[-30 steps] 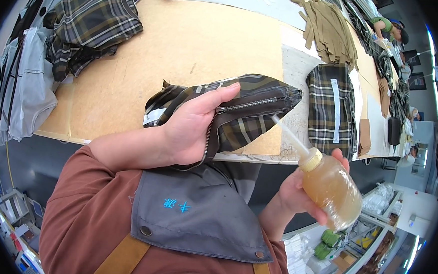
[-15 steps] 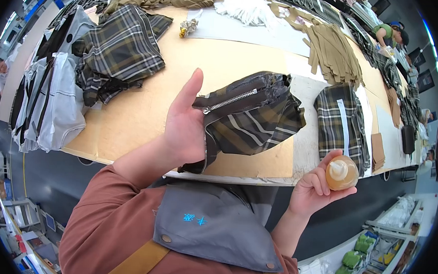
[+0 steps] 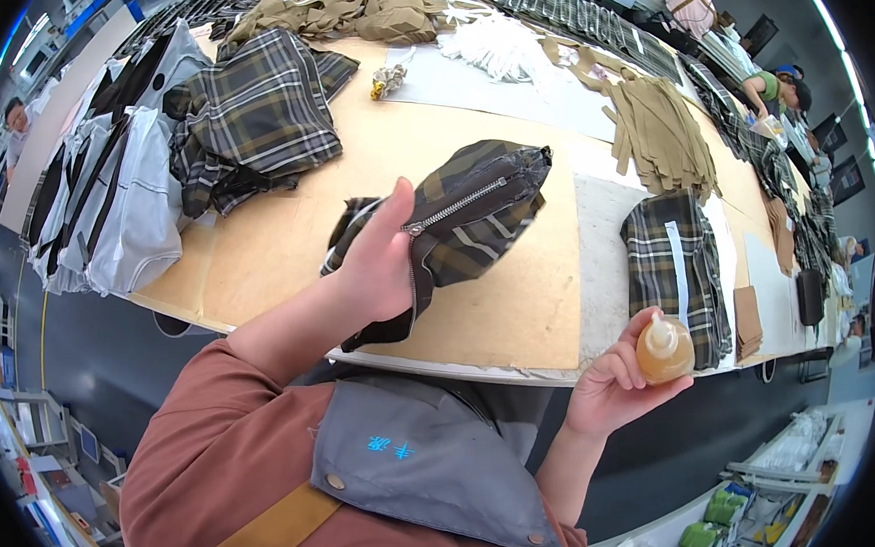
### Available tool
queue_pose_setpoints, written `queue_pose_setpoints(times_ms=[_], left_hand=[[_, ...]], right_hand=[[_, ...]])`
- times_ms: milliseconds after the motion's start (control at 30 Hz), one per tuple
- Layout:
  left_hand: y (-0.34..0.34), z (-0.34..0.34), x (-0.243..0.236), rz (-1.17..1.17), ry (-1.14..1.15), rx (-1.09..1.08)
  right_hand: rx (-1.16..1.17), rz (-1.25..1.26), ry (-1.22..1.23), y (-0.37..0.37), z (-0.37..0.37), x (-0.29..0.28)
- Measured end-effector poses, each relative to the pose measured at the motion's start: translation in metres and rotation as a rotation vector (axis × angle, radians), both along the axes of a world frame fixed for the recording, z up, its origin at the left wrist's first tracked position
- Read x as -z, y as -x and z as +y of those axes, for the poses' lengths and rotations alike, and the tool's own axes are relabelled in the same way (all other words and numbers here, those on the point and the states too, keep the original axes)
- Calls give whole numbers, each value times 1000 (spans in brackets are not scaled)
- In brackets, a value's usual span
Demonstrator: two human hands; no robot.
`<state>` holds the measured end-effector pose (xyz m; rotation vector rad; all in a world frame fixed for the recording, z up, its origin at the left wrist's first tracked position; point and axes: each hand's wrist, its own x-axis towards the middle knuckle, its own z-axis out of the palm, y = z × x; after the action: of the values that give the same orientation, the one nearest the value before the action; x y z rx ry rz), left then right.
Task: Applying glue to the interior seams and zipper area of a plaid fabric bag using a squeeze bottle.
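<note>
Where the right grip (image 3: 609, 386) curls, one bottle (image 3: 666, 362) rests.

Tan table (image 3: 247, 272) with folded plaid cloth (image 3: 649, 254)

A rust-brown top (image 3: 231, 461), its sleeve (image 3: 212, 388) ending near the elbow, fills the lower left. At lower centre is a grey bib (image 3: 466, 466) with blue lettering (image 3: 390, 447), round snaps (image 3: 335, 481) and tan straps (image 3: 264, 524).
</note>
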<state>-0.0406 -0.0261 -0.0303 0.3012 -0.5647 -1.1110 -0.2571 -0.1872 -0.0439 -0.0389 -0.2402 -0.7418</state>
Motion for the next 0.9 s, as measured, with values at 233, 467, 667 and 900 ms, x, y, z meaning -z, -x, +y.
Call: queue_pose_setpoints(times_ms=[233,467,667,900], left_hand=[[4,10,9,-394,-282,-271],[8,8,0,-130,-247,-198],[15,7,-6,-84,-254,-87],[13,15,-12,-61,-481,21]], right_hand=[[-194,105,-206,-20,5,61],[-202,425,-137,-26,-8,100],[-135,472,-152,-24,-14,95],[-87,460,-183,-17,-24,98]])
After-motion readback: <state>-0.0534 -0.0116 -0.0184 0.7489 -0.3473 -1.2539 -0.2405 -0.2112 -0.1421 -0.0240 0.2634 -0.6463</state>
